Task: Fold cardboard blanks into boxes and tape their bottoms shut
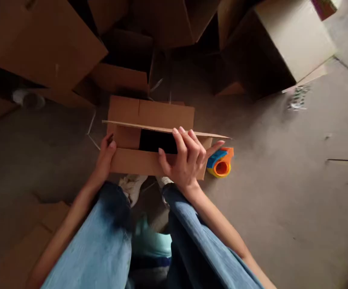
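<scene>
A small brown cardboard box (132, 161) sits on the floor in front of my shoes, with a dark opening in its top. One long flap (125, 125) stands nearly edge-on across it. At the left end, my left hand (104, 155) has its fingers closed around the box's side. My right hand (189, 158) is over the right half, fingers spread, several fingertips touching the flap's upper edge and the thumb above the opening. Just right of the box lies an orange, blue and yellow tape dispenser (221, 162).
Several larger cardboard boxes, including an open one (122, 76) and a light-topped one (297, 40), crowd the far side. A clear roll (29, 99) lies at left, and a small patterned packet (298, 98) at right. Flattened cardboard (32, 233) is at lower left. A turquoise object (154, 243) shows between my legs.
</scene>
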Demonstrator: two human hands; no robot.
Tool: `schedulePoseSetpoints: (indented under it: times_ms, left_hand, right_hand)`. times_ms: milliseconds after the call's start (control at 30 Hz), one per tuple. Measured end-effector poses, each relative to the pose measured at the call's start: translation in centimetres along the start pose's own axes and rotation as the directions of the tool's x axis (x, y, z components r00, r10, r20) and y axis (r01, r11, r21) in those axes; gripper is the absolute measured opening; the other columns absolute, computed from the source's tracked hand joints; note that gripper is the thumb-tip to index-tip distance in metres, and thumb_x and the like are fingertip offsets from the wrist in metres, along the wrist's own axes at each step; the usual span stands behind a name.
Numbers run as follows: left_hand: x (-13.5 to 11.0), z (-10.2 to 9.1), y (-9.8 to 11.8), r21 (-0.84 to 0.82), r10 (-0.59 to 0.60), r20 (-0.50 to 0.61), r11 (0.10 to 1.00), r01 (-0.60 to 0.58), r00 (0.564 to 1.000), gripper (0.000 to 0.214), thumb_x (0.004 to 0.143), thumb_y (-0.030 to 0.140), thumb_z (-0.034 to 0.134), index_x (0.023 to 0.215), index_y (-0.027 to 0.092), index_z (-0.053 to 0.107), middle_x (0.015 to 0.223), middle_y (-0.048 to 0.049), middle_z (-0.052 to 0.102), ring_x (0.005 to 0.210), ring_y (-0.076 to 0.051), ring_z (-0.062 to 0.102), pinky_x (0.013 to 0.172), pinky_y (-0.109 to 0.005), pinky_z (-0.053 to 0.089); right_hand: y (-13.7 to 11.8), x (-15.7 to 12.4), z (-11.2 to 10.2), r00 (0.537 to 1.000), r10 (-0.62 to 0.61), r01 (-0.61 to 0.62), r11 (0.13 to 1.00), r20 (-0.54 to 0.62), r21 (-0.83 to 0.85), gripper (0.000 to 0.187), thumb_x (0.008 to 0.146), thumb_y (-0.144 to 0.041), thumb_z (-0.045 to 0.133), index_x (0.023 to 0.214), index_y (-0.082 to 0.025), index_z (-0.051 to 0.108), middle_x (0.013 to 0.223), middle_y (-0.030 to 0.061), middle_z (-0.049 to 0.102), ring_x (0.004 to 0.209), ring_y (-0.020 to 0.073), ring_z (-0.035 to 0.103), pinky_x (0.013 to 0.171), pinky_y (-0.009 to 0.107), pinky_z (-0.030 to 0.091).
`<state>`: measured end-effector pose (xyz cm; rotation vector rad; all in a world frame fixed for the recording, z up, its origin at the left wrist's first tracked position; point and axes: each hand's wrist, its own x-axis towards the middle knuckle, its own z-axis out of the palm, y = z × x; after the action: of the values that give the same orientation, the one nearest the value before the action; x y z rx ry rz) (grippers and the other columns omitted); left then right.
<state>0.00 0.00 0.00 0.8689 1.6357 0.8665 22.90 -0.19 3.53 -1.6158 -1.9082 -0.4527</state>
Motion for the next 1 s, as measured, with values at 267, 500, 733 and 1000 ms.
schedulePoseSetpoints:
  times_ms: [267,500,733,1000]
  left_hand:
    - [0.0,0.3,-0.1,-0.041,-0.030,-0.024,0.999,0.029,0.999,0.078,0.076,0.080,0.061,0.130,0.025,0.054,0.139,-0.0075,0.059,0.135,-0.030,0.048,0.107,-0.037,0.044]
    - [0.1,0.0,0.4,0.038,0.017,-0.064,0.999,-0.014,0.998,0.074,0.074,0.081,0.061,0.116,0.021,0.064,0.115,-0.0070,0.069,0.116,-0.028,0.058,0.094,-0.035,0.047]
    - [1.3,-0.6,0.1,-0.037,0.124,-0.091,0.991,-0.128,0.988,0.074,0.060,0.074,0.079,0.109,0.019,0.067,0.106,-0.0057,0.072,0.098,-0.022,0.064,0.081,-0.030,0.049]
    - [2.0,-0.7,0.4,-0.100,0.248,-0.088,0.961,-0.257,0.965,0.076,0.053,0.068,0.087,0.107,0.019,0.069,0.110,-0.0082,0.073,0.096,-0.019,0.068,0.077,-0.025,0.054]
  right_hand:
    - [0.3,-0.4,0.0,0.999,-0.036,0.035,0.999,-0.006,-0.037,0.036,0.094,-0.039,0.054,0.120,-0.021,0.071,0.113,0.0081,0.073,0.112,0.0244,0.063,0.120,0.052,0.029]
    - [0.8,-0.4,-0.5,0.999,-0.038,0.038,0.997,0.000,0.068,0.026,0.093,-0.032,0.057,0.107,-0.025,0.077,0.100,0.0027,0.077,0.093,0.0175,0.068,0.105,0.037,0.050]
    - [0.5,0.3,-1.9,0.995,0.015,-0.032,0.985,0.099,0.172,0.021,0.095,-0.026,0.059,0.106,-0.022,0.077,0.100,0.0005,0.079,0.091,0.0142,0.072,0.107,0.032,0.050]
    - [-0.5,1.6,-4.2,0.957,-0.019,-0.006,0.996,0.288,0.085,0.023,0.096,-0.025,0.061,0.113,-0.017,0.074,0.109,0.0040,0.078,0.097,0.0178,0.073,0.122,0.043,0.032]
